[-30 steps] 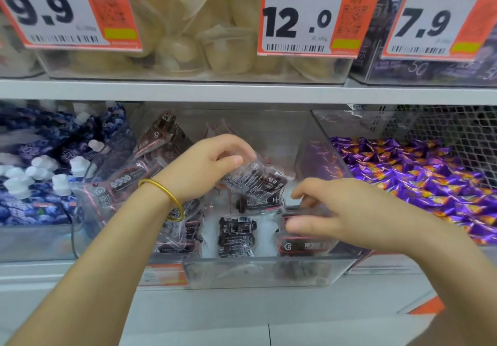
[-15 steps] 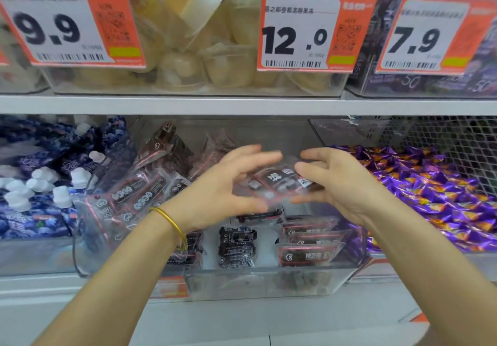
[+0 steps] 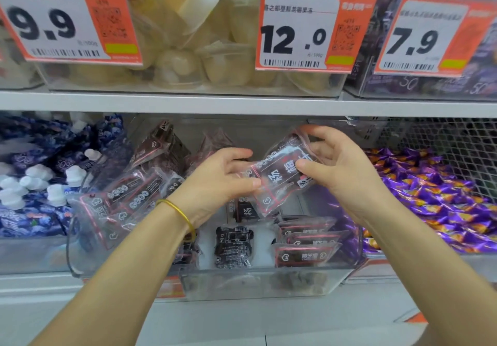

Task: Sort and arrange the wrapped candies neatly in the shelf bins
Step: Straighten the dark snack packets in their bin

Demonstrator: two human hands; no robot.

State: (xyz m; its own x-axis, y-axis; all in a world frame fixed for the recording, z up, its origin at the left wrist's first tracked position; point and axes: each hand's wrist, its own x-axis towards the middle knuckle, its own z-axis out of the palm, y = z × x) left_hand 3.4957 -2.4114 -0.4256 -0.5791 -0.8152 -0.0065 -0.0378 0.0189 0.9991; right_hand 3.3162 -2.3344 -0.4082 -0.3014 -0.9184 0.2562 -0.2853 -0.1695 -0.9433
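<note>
Both hands hold one clear candy packet (image 3: pixel 279 173) with dark contents and red edging above the middle clear bin (image 3: pixel 258 284). My left hand (image 3: pixel 223 181) pinches its left end; my right hand (image 3: pixel 341 168) grips its right end, fingers curled round it. Below, three like packets (image 3: pixel 306 249) stand in a neat row at the bin's front right. A single dark packet (image 3: pixel 233 246) lies in the front middle. Several more packets (image 3: pixel 129 197) are piled at the bin's left and back.
Blue pouches with white caps (image 3: pixel 40 184) fill the left bin. Purple wrapped candies (image 3: pixel 435 200) fill the right bin before a wire mesh. The upper shelf (image 3: pixel 242 103) holds bins of pale jelly cups with orange price tags (image 3: pixel 312 28).
My right hand rose from the front row of packets and joined the left on the packet. The packet has been lifted higher and turned, its printed face toward me.
</note>
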